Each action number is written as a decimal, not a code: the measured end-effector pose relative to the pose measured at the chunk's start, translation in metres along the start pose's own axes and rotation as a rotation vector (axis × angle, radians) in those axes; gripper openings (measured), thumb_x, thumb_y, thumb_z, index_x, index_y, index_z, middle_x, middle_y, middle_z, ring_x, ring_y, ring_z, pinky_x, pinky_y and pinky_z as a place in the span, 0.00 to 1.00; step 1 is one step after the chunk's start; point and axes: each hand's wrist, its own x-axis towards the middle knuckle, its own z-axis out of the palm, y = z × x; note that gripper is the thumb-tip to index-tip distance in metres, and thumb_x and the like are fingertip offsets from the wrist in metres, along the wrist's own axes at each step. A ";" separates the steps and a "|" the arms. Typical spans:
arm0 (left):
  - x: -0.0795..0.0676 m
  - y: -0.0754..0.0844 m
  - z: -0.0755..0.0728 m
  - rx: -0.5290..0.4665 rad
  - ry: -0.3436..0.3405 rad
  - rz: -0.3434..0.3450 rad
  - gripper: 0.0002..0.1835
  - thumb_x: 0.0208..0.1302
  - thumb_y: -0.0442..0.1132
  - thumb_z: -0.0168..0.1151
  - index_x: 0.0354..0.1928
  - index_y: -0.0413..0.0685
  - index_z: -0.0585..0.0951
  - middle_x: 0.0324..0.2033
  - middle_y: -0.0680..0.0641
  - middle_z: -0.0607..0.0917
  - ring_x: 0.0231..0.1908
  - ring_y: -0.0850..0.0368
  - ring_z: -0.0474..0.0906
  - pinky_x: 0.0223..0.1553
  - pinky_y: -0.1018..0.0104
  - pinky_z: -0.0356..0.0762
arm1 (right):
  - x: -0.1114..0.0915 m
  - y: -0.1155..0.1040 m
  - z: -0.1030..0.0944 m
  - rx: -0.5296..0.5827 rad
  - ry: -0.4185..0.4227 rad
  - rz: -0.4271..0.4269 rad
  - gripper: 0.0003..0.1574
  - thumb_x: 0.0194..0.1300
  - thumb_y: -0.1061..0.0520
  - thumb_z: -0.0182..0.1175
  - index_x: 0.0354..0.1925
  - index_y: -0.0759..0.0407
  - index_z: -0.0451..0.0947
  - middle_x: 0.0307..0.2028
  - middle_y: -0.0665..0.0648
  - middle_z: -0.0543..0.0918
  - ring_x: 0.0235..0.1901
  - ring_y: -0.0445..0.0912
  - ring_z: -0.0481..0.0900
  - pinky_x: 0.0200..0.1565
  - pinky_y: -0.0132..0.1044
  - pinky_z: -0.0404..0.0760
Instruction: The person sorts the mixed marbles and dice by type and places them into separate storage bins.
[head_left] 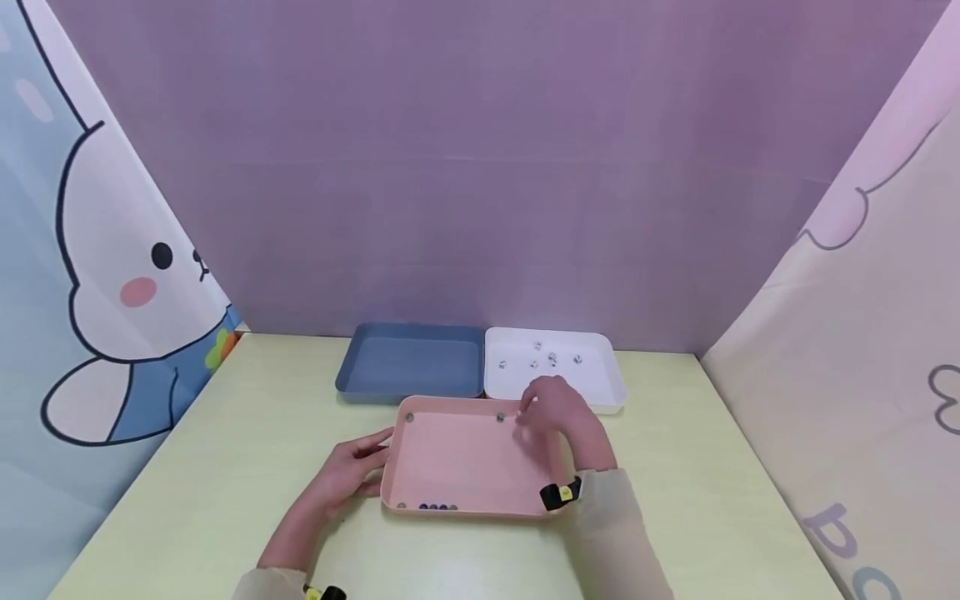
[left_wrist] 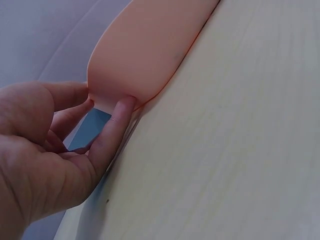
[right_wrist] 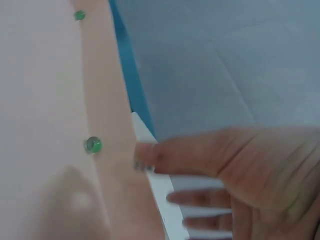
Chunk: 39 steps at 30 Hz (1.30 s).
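A shallow pink tray (head_left: 472, 462) lies in front of me. My left hand (head_left: 347, 468) touches its left end from outside, with fingertips (left_wrist: 125, 102) against the wall. Over the tray's far right corner, my right hand (head_left: 558, 412) pinches a small whitish piece with dark marks (right_wrist: 143, 165), blurred and partly hidden by the fingers. Inside the tray, one green glassy bead (right_wrist: 93, 145) lies along the far side near that hand, and another green bead (head_left: 409, 417) is in the far left corner. Several dark blue beads (head_left: 433, 507) line the near edge.
Behind the pink tray stands a blue tray (head_left: 420, 367), and to its right a white tray (head_left: 600, 387) holding several small clear pieces with dark marks (head_left: 552, 357). A purple cloth (head_left: 472, 167) hangs behind the pale table (head_left: 705, 500), with printed curtains at both sides.
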 end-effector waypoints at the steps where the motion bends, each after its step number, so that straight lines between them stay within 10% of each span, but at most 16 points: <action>1: 0.000 0.000 0.001 0.001 -0.004 0.002 0.26 0.69 0.36 0.59 0.69 0.45 0.70 0.53 0.34 0.77 0.44 0.45 0.82 0.38 0.52 0.83 | 0.000 0.002 -0.001 0.048 0.018 -0.032 0.04 0.52 0.56 0.73 0.25 0.49 0.86 0.38 0.52 0.84 0.50 0.52 0.76 0.49 0.45 0.76; 7: 0.002 0.000 0.002 0.013 -0.018 0.002 0.26 0.70 0.37 0.59 0.69 0.47 0.70 0.53 0.35 0.77 0.45 0.46 0.82 0.39 0.53 0.82 | 0.004 0.014 -0.005 0.282 0.125 -0.151 0.03 0.55 0.51 0.72 0.30 0.47 0.88 0.65 0.60 0.70 0.70 0.59 0.54 0.66 0.59 0.55; 16: 0.001 0.002 0.003 0.017 -0.010 -0.004 0.26 0.70 0.37 0.59 0.69 0.48 0.70 0.52 0.35 0.78 0.44 0.45 0.82 0.38 0.53 0.83 | 0.015 0.031 -0.012 0.496 0.256 -0.141 0.10 0.57 0.50 0.72 0.36 0.52 0.88 0.70 0.55 0.64 0.72 0.55 0.49 0.67 0.63 0.42; 39: 0.000 0.002 -0.003 0.037 -0.035 -0.001 0.27 0.70 0.38 0.59 0.70 0.47 0.69 0.51 0.35 0.77 0.43 0.46 0.82 0.37 0.53 0.83 | 0.042 0.105 -0.030 0.641 0.263 0.045 0.22 0.60 0.52 0.69 0.48 0.66 0.83 0.71 0.63 0.59 0.72 0.61 0.49 0.65 0.57 0.60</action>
